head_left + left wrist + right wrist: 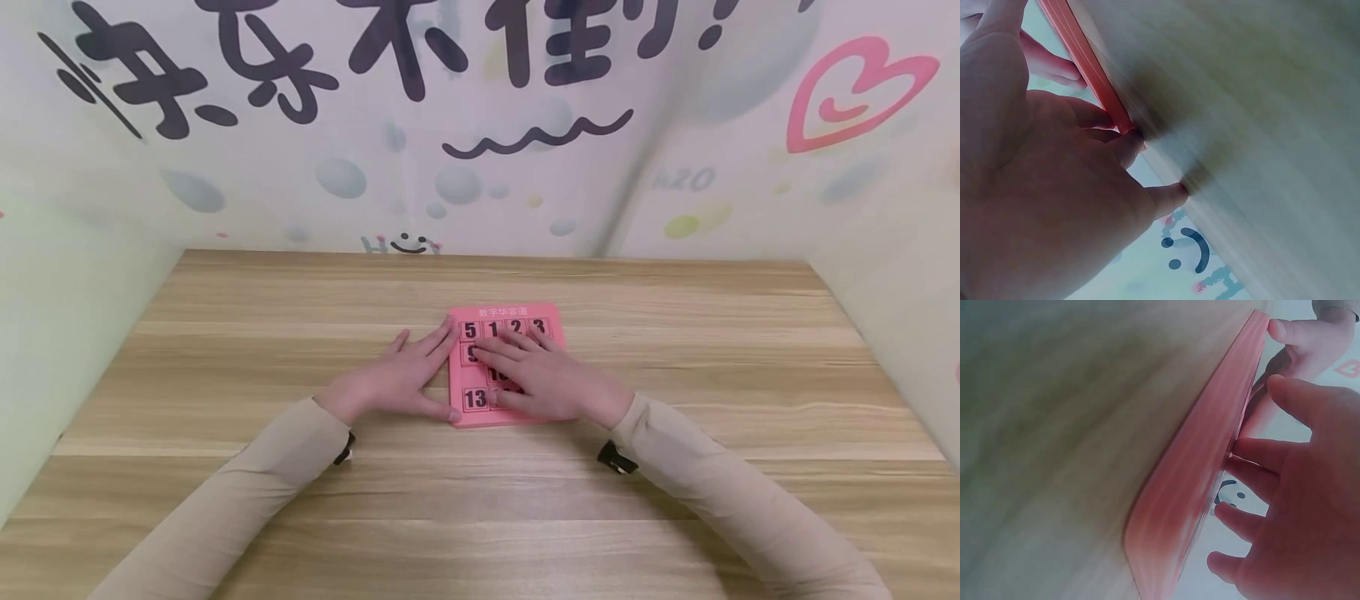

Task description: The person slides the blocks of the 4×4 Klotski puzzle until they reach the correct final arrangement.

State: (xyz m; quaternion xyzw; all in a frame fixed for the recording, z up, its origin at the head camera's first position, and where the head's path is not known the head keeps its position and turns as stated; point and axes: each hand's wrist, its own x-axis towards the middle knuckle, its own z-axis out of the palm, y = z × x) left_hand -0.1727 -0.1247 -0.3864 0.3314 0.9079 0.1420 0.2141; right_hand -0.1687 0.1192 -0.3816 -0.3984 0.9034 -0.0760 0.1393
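One pink number puzzle [474, 377] lies flat on the wood-grained desk [480, 500], its far row of tiles [469, 330] reading 5, 1, 2, 3. The left hand [393, 379] is spread wide along the puzzle's left side, thumb at the near corner, forefinger toward the far one. The right hand [543, 375] stretches over the tiles, fingers parted. Beige sleeves [240, 492] cover both arms; a wall [270, 200] behind bears a pink heart [830, 110].
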